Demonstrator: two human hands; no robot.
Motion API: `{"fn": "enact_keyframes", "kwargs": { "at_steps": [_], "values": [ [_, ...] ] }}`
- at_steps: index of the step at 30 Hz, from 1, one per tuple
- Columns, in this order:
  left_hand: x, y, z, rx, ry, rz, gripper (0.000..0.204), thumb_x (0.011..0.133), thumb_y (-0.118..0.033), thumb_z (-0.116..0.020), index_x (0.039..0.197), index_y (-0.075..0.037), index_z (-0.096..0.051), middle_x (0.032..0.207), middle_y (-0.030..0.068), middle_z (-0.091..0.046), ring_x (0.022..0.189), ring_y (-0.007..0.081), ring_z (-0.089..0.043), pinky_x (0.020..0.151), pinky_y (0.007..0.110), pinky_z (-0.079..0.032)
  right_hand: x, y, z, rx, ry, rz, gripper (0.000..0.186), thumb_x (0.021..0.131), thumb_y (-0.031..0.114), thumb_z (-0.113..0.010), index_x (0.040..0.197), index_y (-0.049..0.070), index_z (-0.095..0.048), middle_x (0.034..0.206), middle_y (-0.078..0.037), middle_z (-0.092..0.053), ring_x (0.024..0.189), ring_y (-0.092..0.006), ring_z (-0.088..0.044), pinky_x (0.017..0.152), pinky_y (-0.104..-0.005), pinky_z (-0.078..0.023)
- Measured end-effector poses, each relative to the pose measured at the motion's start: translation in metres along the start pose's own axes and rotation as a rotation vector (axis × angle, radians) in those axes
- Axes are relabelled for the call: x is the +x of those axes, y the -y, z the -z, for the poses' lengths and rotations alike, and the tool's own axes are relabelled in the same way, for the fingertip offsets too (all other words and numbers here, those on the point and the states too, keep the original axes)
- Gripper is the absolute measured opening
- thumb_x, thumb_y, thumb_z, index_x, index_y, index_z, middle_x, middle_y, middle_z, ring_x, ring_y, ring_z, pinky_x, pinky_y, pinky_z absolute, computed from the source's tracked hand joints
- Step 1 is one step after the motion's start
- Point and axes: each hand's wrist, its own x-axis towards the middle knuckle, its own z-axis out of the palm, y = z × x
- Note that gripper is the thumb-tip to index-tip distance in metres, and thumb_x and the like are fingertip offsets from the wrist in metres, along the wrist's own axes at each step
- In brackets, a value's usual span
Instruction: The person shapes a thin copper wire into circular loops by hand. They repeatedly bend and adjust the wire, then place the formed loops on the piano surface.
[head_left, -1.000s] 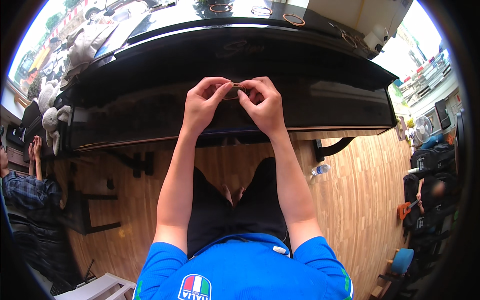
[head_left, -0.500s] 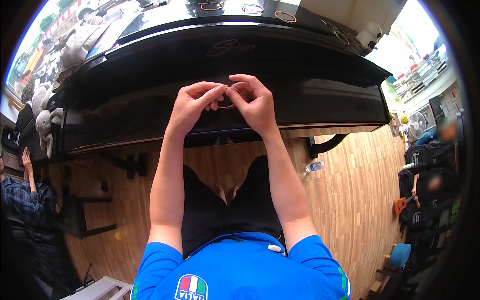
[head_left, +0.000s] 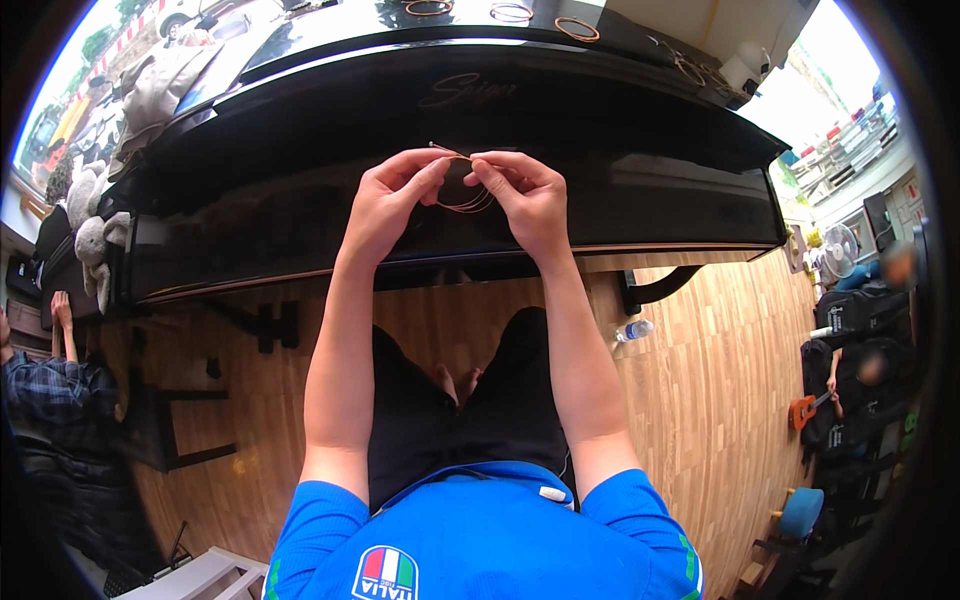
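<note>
Over the closed front of a black upright piano [head_left: 280,200], I hold a thin, coiled copper-coloured string [head_left: 468,210] between both hands. My left hand [head_left: 388,200] pinches the top of the loop between thumb and fingertips. On the loop's other side, my right hand [head_left: 532,200] grips it with the thumb against the index finger. One short end of the string sticks up past the left fingertips. Most of the ring hangs below the fingers. Three similar copper coils lie in a row along the piano top, one of them the right-hand coil [head_left: 577,29].
More tangled wire [head_left: 690,68] lies on the piano top's right end. Plush rabbits [head_left: 98,240] sit at the left, near another person's hand [head_left: 62,310]. A water bottle [head_left: 635,330] stands on the wooden floor. Far right, a person holds a small orange guitar [head_left: 803,411].
My right hand has shifted slightly right and its raised index finger has come down onto the coil. The loop shows wider now, and a string end sticks out at the top.
</note>
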Motion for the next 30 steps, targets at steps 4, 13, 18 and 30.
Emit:
{"fn": "enact_keyframes", "kwargs": {
  "at_steps": [4, 13, 18, 30],
  "values": [
    [-0.002, -0.002, -0.002, 0.085, -0.023, 0.014, 0.022, 0.095, -0.020, -0.072, 0.109, -0.003, -0.076, 0.085, -0.0010, -0.069, 0.074, 0.0052, -0.056, 0.068, 0.021, -0.048, 0.001, 0.000, -0.002, 0.044, -0.084, -0.018, 0.016, 0.092, 0.008, -0.074, 0.107, 0.001, -0.074, 0.088, -0.004, -0.073, 0.074, -0.0052, -0.065, 0.064, -0.0179, -0.048],
    [-0.001, 0.001, -0.003, 0.181, -0.014, -0.004, 0.022, 0.093, -0.021, -0.074, 0.106, -0.003, -0.077, 0.085, 0.0002, -0.070, 0.073, 0.0059, -0.058, 0.067, 0.022, -0.049, 0.001, -0.008, -0.002, -0.073, -0.102, -0.008, 0.011, 0.091, 0.012, -0.076, 0.097, 0.003, -0.075, 0.085, 0.003, -0.066, 0.063, -0.0003, -0.050, 0.055, -0.0177, -0.038],
    [-0.002, 0.000, -0.002, 0.173, -0.016, -0.002, 0.020, 0.094, -0.020, -0.073, 0.105, -0.003, -0.077, 0.085, -0.0003, -0.070, 0.073, 0.0056, -0.057, 0.067, 0.021, -0.048, 0.000, -0.003, -0.004, -0.166, -0.051, 0.037, 0.010, 0.091, 0.012, -0.076, 0.095, 0.003, -0.076, 0.092, 0.002, -0.066, 0.063, -0.0005, -0.049, 0.056, -0.0182, -0.038],
    [-0.002, 0.000, -0.002, 0.148, -0.038, 0.007, 0.022, 0.096, -0.020, -0.071, 0.109, -0.002, -0.074, 0.088, 0.0008, -0.071, 0.075, 0.0059, -0.060, 0.069, 0.021, -0.049, 0.001, 0.007, -0.007, 0.027, -0.176, -0.026, 0.037, 0.093, 0.014, -0.075, 0.124, 0.000, -0.061, 0.090, -0.006, -0.071, 0.062, -0.0021, -0.055, 0.052, -0.0164, -0.042]
  ]
}}
